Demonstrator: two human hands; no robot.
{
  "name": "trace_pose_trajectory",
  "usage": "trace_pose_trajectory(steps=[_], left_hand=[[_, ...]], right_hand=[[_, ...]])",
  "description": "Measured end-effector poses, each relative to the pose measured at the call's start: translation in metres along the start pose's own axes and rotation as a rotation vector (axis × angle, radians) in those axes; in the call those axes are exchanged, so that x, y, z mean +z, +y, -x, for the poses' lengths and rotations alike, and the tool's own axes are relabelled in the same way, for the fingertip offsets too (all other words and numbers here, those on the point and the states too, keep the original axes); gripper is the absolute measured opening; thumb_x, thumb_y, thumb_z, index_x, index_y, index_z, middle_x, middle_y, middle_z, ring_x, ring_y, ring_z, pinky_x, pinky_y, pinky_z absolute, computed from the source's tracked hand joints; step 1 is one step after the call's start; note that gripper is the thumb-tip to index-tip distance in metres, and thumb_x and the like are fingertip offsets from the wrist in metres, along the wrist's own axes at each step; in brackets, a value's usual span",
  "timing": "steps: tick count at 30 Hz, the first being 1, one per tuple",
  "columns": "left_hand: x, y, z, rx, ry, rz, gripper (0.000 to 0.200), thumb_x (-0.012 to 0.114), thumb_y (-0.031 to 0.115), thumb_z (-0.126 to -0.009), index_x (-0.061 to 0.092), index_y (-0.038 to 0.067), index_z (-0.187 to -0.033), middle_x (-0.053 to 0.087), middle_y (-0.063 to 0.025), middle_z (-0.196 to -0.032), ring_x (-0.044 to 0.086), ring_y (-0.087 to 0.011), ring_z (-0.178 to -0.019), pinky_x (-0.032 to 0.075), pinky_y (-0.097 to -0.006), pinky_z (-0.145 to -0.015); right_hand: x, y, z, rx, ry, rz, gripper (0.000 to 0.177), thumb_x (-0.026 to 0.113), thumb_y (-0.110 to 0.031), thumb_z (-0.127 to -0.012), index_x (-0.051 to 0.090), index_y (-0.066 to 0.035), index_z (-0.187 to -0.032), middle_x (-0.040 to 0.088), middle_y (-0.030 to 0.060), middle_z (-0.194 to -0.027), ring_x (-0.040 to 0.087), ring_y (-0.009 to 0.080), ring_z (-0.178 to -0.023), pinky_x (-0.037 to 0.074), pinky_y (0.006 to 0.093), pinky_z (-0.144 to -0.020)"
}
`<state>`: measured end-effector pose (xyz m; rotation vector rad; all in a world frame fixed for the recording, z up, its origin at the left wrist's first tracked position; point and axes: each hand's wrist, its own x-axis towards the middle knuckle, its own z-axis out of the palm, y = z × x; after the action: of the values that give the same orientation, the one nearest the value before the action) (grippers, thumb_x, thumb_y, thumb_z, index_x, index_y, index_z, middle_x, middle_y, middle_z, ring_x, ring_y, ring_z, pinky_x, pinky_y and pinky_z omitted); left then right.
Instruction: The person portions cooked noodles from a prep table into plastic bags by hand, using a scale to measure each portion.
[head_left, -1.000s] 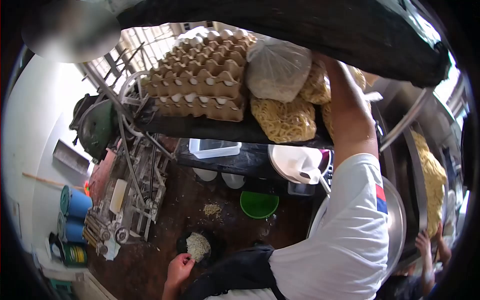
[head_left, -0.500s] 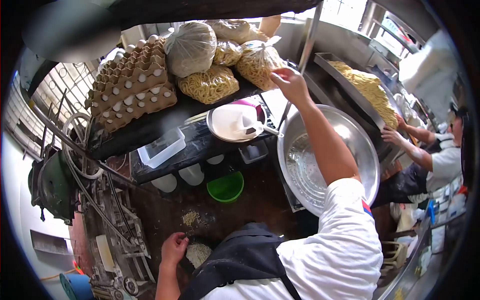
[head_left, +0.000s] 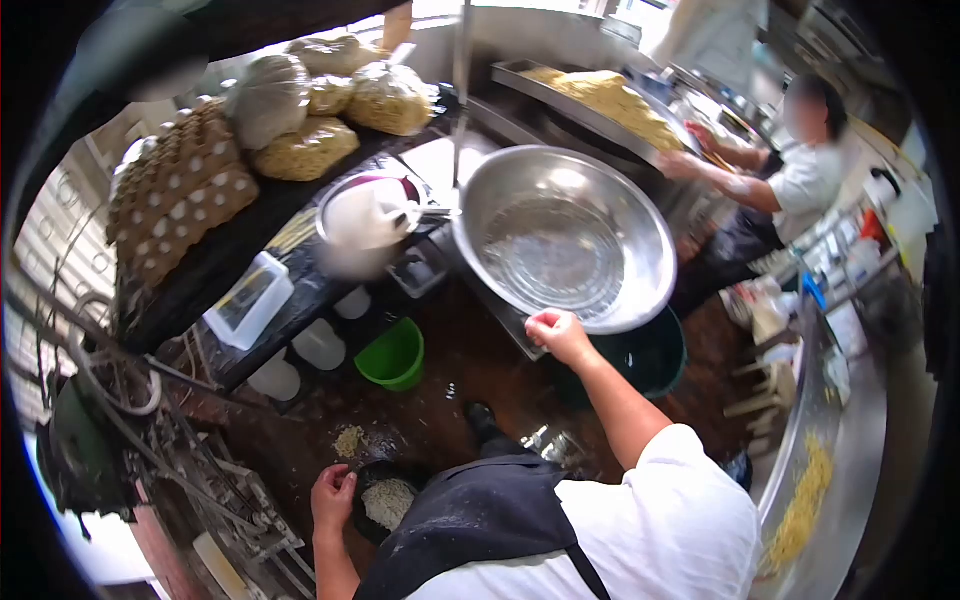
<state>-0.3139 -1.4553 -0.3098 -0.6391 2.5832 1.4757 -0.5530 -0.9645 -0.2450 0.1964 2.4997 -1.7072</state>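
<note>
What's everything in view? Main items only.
egg trays: one stack, brown, upper shelf
noodle bags: several, yellow, upper shelf
plastic container: 1, translucent, lower shelf
round tub: 1, bright green, floor
metal basin: 1, silver, centre
dark tub: 1, dark green, below basin
noodle heap: 1, yellow, metal tray
black tub: 1, black, floor
co-worker: 1, white shirt, right
apron: 1, black, wearer's front
left hand: 1, bare, beside black tub
right hand: 1, bare, at basin rim
</note>
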Motion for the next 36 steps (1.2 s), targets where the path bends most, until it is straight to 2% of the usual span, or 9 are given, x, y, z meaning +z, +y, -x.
trace_pose_trajectory(steps=[4,9,13,24,27,29,30,34,36], left_hand=[[0.005,0.034,-0.006,0.034,-0.108,-0.027,0.028,0.072,0.017,-0.086,0.068,0.002,-0.108,0.069,-0.0071,-0.081,0.064,-0.0134,-0.073,0.052,-0.0296,-0.069],[0.033,0.065,-0.035,0.172,-0.171,-0.053,0.026,0.072,0.015,-0.086,0.067,-0.001,-0.107,0.069,-0.0068,-0.082,0.063,-0.0127,-0.074,0.052,-0.0286,-0.070],[0.082,0.128,-0.042,0.268,-0.260,-0.108,0.028,0.073,0.016,-0.085,0.068,0.000,-0.108,0.069,-0.0070,-0.083,0.064,-0.0139,-0.074,0.052,-0.0297,-0.070],[0.253,0.291,-0.025,0.381,-0.428,-0.307,0.032,0.072,0.024,-0.084,0.070,0.002,-0.108,0.072,-0.0114,-0.083,0.069,-0.0211,-0.075,0.054,-0.0337,-0.071],[0.282,0.310,-0.026,0.379,-0.474,-0.363,0.032,0.073,0.025,-0.084,0.071,0.004,-0.108,0.073,-0.0138,-0.089,0.071,-0.0235,-0.080,0.056,-0.0346,-0.074],[0.294,0.326,-0.025,0.364,-0.515,-0.387,0.035,0.074,0.028,-0.084,0.071,0.006,-0.110,0.074,-0.0136,-0.091,0.072,-0.0230,-0.082,0.056,-0.0345,-0.076],[0.300,0.330,-0.027,0.375,-0.531,-0.383,0.035,0.073,0.028,-0.084,0.070,0.006,-0.111,0.074,-0.0132,-0.091,0.072,-0.0229,-0.082,0.056,-0.0343,-0.076],[0.320,0.349,-0.043,0.414,-0.591,-0.383,0.038,0.073,0.031,-0.086,0.070,0.006,-0.114,0.074,-0.0114,-0.092,0.071,-0.0226,-0.083,0.056,-0.0340,-0.077],[0.326,0.360,-0.054,0.447,-0.627,-0.401,0.037,0.072,0.032,-0.086,0.070,0.007,-0.114,0.073,-0.0117,-0.093,0.071,-0.0228,-0.085,0.055,-0.0345,-0.077]], right_hand=[[-0.027,0.059,0.068,0.201,0.012,0.300,0.028,0.072,-0.032,-0.082,0.075,-0.007,-0.095,0.074,0.0109,-0.089,0.071,0.0230,-0.085,0.055,0.0373,-0.078],[-0.064,0.076,0.116,0.263,0.119,0.303,0.028,0.070,-0.034,-0.082,0.074,-0.009,-0.095,0.074,0.0106,-0.090,0.071,0.0241,-0.085,0.055,0.0374,-0.078],[-0.105,0.098,0.120,0.257,0.119,0.349,0.026,0.069,-0.034,-0.084,0.074,-0.011,-0.095,0.074,0.0099,-0.093,0.070,0.0249,-0.088,0.055,0.0383,-0.080],[-0.257,0.172,0.102,0.390,0.127,0.278,0.024,0.072,-0.029,-0.085,0.074,-0.009,-0.097,0.074,0.0073,-0.087,0.070,0.0176,-0.080,0.055,0.0332,-0.075],[-0.284,0.191,0.085,0.296,0.148,0.272,0.024,0.073,-0.028,-0.085,0.074,-0.007,-0.096,0.073,0.0066,-0.084,0.068,0.0152,-0.077,0.054,0.0317,-0.073],[-0.300,0.181,0.078,0.299,0.169,0.261,0.024,0.073,-0.027,-0.084,0.074,-0.006,-0.095,0.073,0.0065,-0.083,0.067,0.0142,-0.076,0.054,0.0309,-0.073],[-0.306,0.175,0.076,0.344,0.178,0.192,0.025,0.072,-0.030,-0.085,0.074,-0.007,-0.094,0.072,0.0094,-0.083,0.069,0.0186,-0.076,0.055,0.0326,-0.073],[-0.321,0.186,0.048,0.146,0.295,-0.079,0.018,0.070,-0.022,-0.089,0.071,-0.004,-0.092,0.069,0.0026,-0.078,0.062,0.0097,-0.068,0.051,0.0265,-0.064],[-0.333,0.128,0.039,0.120,0.338,-0.238,0.012,0.066,-0.015,-0.092,0.068,-0.004,-0.088,0.067,0.0002,-0.080,0.059,0.0075,-0.066,0.048,0.0232,-0.061]])
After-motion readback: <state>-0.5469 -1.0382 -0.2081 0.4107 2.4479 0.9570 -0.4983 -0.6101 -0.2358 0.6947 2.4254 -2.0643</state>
